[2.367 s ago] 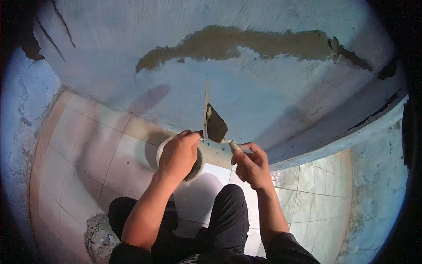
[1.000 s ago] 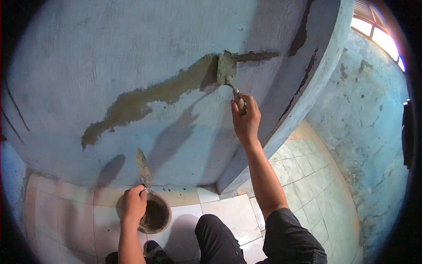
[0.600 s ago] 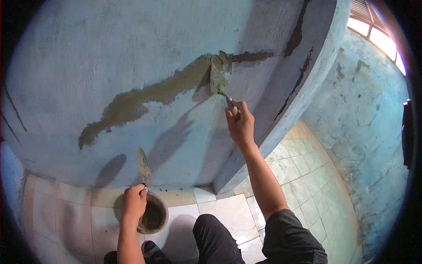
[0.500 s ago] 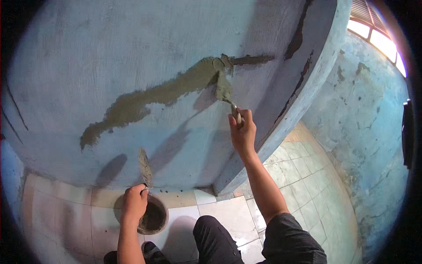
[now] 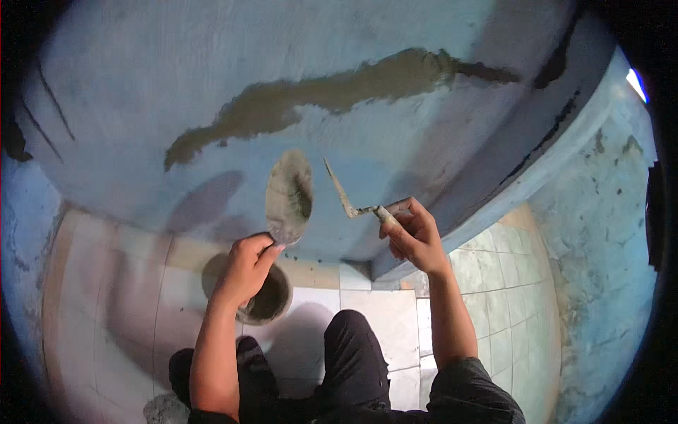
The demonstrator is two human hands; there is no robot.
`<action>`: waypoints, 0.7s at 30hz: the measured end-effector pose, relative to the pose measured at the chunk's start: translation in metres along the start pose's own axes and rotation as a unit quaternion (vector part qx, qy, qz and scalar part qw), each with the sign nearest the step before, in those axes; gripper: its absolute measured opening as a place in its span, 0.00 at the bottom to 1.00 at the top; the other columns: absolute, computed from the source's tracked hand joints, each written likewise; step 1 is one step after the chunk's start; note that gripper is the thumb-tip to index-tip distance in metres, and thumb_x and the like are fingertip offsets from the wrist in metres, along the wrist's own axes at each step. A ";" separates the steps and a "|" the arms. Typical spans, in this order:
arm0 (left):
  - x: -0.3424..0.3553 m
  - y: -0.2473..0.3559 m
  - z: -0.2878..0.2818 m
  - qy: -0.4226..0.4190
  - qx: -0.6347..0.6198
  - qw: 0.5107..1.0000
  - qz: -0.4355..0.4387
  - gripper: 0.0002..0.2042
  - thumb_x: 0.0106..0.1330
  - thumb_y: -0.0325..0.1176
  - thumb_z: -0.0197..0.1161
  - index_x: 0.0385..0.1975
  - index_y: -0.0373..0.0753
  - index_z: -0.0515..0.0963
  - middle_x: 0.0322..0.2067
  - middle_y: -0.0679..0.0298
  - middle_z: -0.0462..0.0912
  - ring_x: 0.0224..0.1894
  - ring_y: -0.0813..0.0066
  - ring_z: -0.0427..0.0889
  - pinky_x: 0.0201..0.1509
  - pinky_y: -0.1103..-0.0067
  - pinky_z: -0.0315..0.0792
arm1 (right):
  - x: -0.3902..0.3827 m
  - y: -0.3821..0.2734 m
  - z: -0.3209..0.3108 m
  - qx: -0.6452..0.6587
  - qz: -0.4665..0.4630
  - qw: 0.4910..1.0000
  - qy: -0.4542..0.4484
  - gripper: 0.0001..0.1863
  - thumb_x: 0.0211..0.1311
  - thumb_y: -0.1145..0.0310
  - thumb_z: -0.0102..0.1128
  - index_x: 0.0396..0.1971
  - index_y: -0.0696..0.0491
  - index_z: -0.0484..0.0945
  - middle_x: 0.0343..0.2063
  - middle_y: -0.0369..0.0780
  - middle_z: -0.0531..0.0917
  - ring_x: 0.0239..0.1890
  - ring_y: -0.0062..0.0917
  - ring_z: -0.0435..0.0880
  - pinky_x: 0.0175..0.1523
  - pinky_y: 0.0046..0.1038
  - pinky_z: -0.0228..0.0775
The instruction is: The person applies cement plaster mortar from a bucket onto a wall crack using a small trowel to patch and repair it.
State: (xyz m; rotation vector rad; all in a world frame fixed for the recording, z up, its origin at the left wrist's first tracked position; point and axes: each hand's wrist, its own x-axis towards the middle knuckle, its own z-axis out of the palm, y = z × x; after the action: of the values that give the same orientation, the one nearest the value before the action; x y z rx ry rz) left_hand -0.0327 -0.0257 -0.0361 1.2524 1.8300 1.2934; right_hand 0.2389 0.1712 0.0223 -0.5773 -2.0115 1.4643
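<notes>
My left hand pinches the near edge of an oval, mortar-smeared plate, tilted so that its inner face shows. Some grey mortar clings to that face. My right hand grips the handle of a trowel, seen nearly edge-on, its blade pointing up and left beside the plate without touching it. Beyond both hands, a long ragged band of wet grey mortar runs slantwise across the blue wall. Below my left hand stands a round bucket with mortar in it, partly hidden by the hand.
A wall edge juts out at the right, with dark cracks along it. Dark gouges mark the wall at the far left. Pale floor tiles lie below, and my bent knee rises near the bucket.
My right hand has drawn the trowel off the wall, down toward the plate. The plate has turned its face into view. The head view has shifted, so the wall patch sits higher and further right.
</notes>
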 end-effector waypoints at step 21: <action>-0.007 -0.008 0.038 0.088 0.317 0.944 0.019 0.16 0.69 0.24 0.52 0.53 0.38 0.82 0.42 0.50 0.83 0.42 0.47 0.87 0.46 0.60 0.81 | -0.029 0.086 0.100 0.615 0.345 0.706 -0.057 0.09 0.81 0.56 0.49 0.44 0.45 0.66 0.29 0.38 0.74 0.14 0.15 0.66 0.10 0.17 0.54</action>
State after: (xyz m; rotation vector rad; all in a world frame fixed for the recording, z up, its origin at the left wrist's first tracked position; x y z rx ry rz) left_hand -0.0009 -0.0175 -0.0586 1.5284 2.4817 0.8707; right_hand 0.1931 0.1084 -0.0881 -0.5994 -0.4025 2.8409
